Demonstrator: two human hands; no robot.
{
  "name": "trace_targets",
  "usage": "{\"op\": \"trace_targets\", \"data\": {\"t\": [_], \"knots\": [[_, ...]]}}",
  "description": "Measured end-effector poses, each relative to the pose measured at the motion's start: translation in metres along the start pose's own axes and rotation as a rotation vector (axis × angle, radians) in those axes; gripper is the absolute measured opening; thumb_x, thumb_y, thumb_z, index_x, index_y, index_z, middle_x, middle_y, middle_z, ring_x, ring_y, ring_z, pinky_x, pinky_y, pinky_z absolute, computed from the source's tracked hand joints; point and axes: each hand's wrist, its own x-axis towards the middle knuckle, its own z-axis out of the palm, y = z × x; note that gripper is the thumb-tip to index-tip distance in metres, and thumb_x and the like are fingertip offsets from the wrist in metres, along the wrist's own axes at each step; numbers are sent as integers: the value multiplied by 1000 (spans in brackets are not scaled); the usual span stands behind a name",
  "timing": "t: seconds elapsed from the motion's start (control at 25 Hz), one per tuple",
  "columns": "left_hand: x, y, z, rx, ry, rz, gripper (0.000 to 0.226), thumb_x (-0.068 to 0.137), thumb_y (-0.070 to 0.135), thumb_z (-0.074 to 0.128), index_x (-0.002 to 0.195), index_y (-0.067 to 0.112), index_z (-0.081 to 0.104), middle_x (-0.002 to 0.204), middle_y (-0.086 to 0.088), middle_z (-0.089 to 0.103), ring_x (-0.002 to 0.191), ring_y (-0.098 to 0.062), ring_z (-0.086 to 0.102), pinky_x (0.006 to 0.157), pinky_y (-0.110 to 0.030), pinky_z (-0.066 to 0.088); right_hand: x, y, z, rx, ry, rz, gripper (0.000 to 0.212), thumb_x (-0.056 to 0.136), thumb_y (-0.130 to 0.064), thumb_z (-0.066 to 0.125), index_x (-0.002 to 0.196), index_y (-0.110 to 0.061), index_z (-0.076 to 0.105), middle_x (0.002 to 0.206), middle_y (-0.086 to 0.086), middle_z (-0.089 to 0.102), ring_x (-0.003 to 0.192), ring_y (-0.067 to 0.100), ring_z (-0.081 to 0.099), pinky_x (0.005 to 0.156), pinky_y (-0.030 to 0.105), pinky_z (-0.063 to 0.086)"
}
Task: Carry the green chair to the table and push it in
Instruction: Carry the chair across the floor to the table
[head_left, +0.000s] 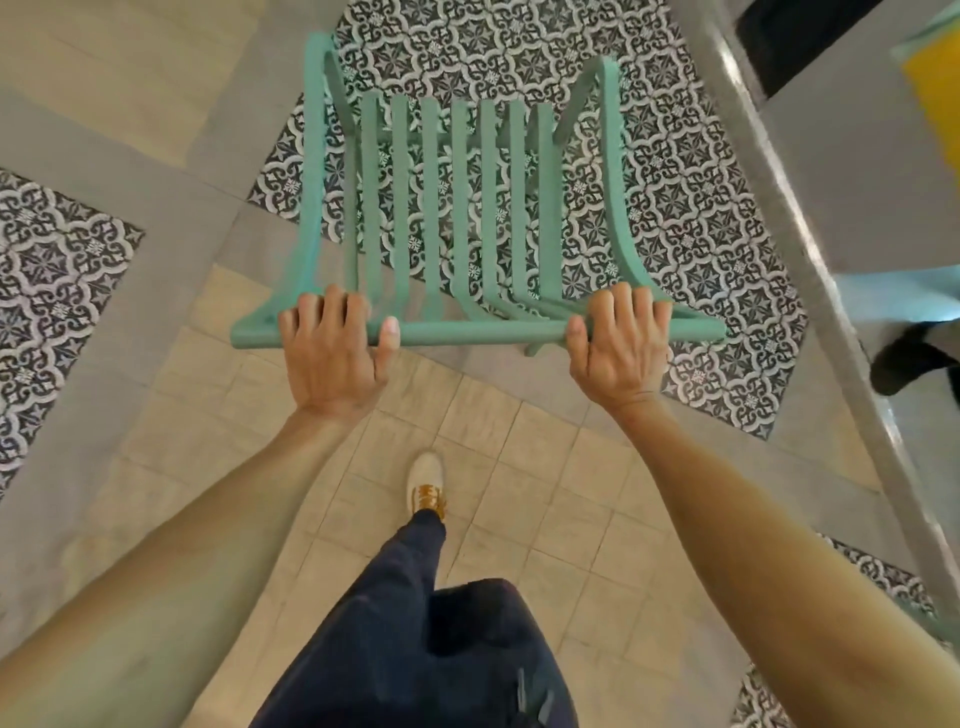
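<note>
Left hand and right hand grip the green chair top rail.

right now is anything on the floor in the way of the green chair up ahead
Nothing visible blocks it. Both hands, left hand and right hand, are shut on the top rail of the green chair, and the patterned floor under and ahead of it is bare. A grey ledge runs along the right side, apart from the chair. The table is out of view.

Patterned floor tiles, beige tiles, grey ledge.
</note>
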Motion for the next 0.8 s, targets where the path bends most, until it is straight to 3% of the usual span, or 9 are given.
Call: {"op": "trace_targets", "data": {"t": [0.16, 0.4, 0.64, 0.8], "knots": [[18, 31, 12, -5, -51, -80, 50, 105, 51, 32, 87, 10, 51, 86, -13, 52, 82, -31, 42, 75, -46, 31, 32, 38, 11, 29, -42, -61, 44, 109, -52, 22, 90, -17, 40, 85, 8, 48, 78, 25, 39, 73, 41, 34], [55, 70, 36, -2, -72, -138, 64, 98, 76, 39, 90, 13, 50, 89, -10, 56, 82, -28, 44, 76, -44, 29, 93, 102, 36, 70, -76, -248, 64, 105, -73, 21, 93, -15, 45, 86, 10, 49, 78, 24, 40, 72, 41, 33], [98, 112, 61, 71, -58, -225, 72, 93, 82, 40, 86, 12, 54, 86, -9, 58, 79, -27, 44, 76, -43, 27, 160, 154, 58, 136, -120, -365, 70, 103, -78, 22, 89, -14, 45, 85, 9, 47, 77, 23, 40, 72, 41, 31], [111, 120, 70, 96, -89, -242, 78, 92, 86, 33, 85, 12, 53, 86, -8, 56, 79, -26, 43, 77, -43, 28, 181, 170, 66, 164, -85, -412, 71, 101, -78, 27, 88, -12, 49, 84, 10, 49, 75, 25, 45, 70, 41, 39]]}}
